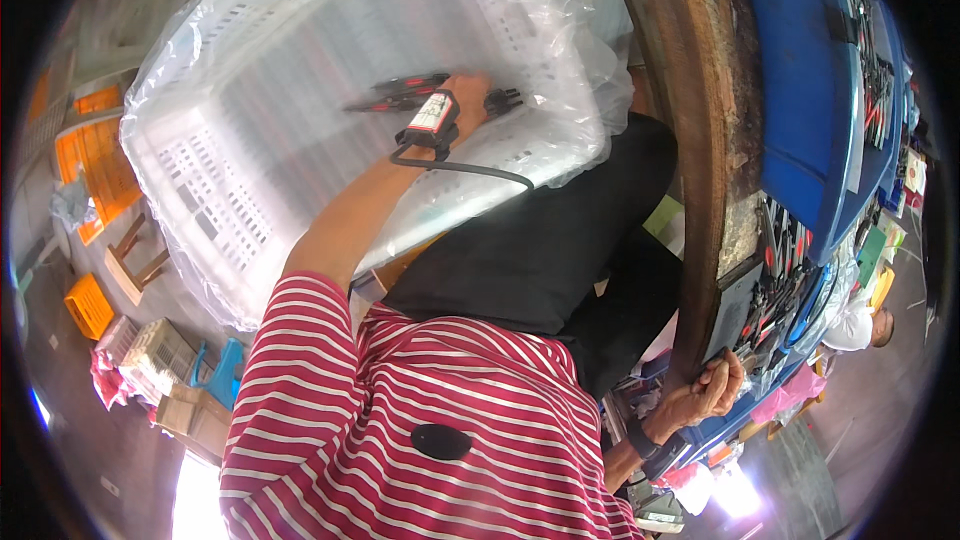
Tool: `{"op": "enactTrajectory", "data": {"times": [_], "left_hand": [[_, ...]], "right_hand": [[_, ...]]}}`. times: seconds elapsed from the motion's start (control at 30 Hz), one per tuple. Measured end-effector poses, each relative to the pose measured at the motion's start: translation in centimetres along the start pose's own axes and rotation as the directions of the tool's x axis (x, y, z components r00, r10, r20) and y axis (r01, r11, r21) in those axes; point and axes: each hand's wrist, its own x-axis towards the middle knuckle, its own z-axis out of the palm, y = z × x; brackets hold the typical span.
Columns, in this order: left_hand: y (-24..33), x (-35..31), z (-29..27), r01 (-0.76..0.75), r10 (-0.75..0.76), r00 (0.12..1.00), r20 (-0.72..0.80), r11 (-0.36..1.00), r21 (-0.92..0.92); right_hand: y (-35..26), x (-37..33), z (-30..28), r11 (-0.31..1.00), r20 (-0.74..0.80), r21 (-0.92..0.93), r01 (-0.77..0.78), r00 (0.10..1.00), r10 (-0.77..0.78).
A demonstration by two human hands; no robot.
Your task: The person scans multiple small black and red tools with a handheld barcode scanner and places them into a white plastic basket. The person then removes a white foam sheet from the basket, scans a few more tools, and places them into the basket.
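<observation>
My left hand (466, 100) reaches into a large white plastic crate (215, 185) lined with clear plastic film. It is closed around a bundle of slim black-and-red pieces (400, 92), whose ends stick out on both sides of the fist; their exact kind is too blurred to tell. A wrist-worn device (430, 122) with a black cable sits on that arm. My right hand (712, 387) is at the table edge on the right, fingers curled in; whatever they may hold is hidden. Close to it lie more slim black, red and silvery pieces (785, 255) in a heap.
A worn wooden table edge (705, 140) runs down my right side. Beyond it stand blue bins (810, 70). Orange crates (98, 165), a small wooden stool (132, 262) and a beige basket (160, 355) are on the left floor. Another person (855, 330) in white is at far right.
</observation>
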Motion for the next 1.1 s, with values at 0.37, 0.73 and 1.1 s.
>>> {"op": "enactTrajectory", "data": {"times": [0.37, 0.73, 1.1], "left_hand": [[0.2, -0.6, 1.2, -0.009, 0.013, 0.998, -0.058, 0.998, 0.057], [-2.6, -2.0, -0.2, 0.055, -0.053, 0.951, -0.306, 0.998, -0.001], [-5.2, -2.8, 0.6, -0.005, 0.153, 0.939, -0.307, 0.900, 0.435]], "right_hand": [[0.1, 0.1, 0.0, 1.000, -0.012, -0.012, 0.016, 1.000, -0.016], [0.2, 0.1, 0.1, 0.998, 0.007, 0.005, 0.064, 0.998, -0.064], [0.3, 0.1, -0.4, 0.999, 0.032, 0.006, 0.036, 0.999, -0.036]]}}
